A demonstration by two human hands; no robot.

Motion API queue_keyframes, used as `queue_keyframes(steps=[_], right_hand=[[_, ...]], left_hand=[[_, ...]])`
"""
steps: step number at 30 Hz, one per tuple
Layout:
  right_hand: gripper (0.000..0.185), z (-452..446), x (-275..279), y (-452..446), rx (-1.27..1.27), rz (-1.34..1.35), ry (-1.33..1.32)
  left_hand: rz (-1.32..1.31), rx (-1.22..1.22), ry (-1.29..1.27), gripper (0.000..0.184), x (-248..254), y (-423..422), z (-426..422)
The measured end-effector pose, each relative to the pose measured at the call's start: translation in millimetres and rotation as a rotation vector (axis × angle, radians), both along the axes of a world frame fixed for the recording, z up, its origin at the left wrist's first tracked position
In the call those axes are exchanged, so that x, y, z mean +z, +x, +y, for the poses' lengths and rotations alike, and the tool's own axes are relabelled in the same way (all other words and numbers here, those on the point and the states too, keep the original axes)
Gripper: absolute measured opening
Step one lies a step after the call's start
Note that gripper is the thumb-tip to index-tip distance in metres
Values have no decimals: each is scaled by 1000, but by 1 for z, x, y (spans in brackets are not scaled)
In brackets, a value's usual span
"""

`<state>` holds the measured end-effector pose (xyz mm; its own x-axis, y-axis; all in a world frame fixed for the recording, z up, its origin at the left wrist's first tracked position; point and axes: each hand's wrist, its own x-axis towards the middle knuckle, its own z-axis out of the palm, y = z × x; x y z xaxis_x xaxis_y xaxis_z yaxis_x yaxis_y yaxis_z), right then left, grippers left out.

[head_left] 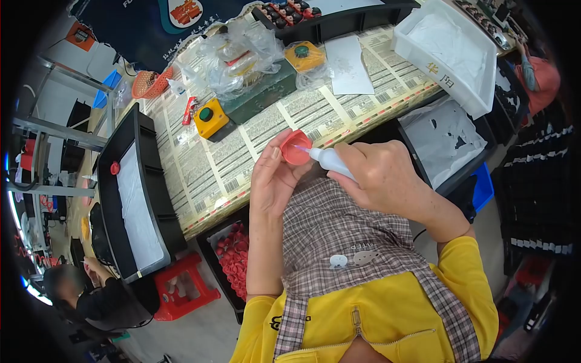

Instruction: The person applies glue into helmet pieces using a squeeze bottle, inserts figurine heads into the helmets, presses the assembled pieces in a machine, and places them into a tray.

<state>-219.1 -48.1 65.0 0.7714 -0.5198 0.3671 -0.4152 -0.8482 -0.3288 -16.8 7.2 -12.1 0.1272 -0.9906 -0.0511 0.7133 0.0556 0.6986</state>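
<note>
My left hand [270, 178] pinches a small red cup-shaped piece [293, 153] near the table's front edge, its hollow side turned toward my right hand. My right hand [384, 178] is wrapped around a white squeeze bottle [331, 160] with a thin nozzle. The bottle is tilted, and its tip points into the hollow of the red piece. Whether the tip touches the inside wall, I cannot tell. Beyond my hands, a yellow box with a green button [208, 116] stands on the patterned table.
At left, a black tray [141, 199] lined with white paper holds one red piece [115, 168]. A crate of red pieces [233, 260] sits below the table edge. Plastic bags [233, 57] lie on a green box [261, 91]. A white bin [448, 85] stands right. Another person [100, 296] sits at lower left.
</note>
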Motion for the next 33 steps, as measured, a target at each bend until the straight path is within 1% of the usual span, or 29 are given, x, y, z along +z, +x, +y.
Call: queue_keyframes(steps=[4, 7, 19, 22, 33], right_hand=[[27, 0, 1, 0, -2, 3, 2], [25, -1, 0, 2, 8, -72, -59], [26, -2, 2, -1, 40, -48, -13], [26, -1, 1, -4, 15, -59, 11], [25, -6, -6, -7, -24, -134, -46]], left_hand=[[32, -13, -17, 43, 2, -1, -1], [28, -17, -18, 43, 2, -1, -1], [23, -20, -32, 45, 3, -1, -2], [-75, 13, 22, 51, 7, -2, -3], [-155, 52, 10, 50, 10, -1, -4]])
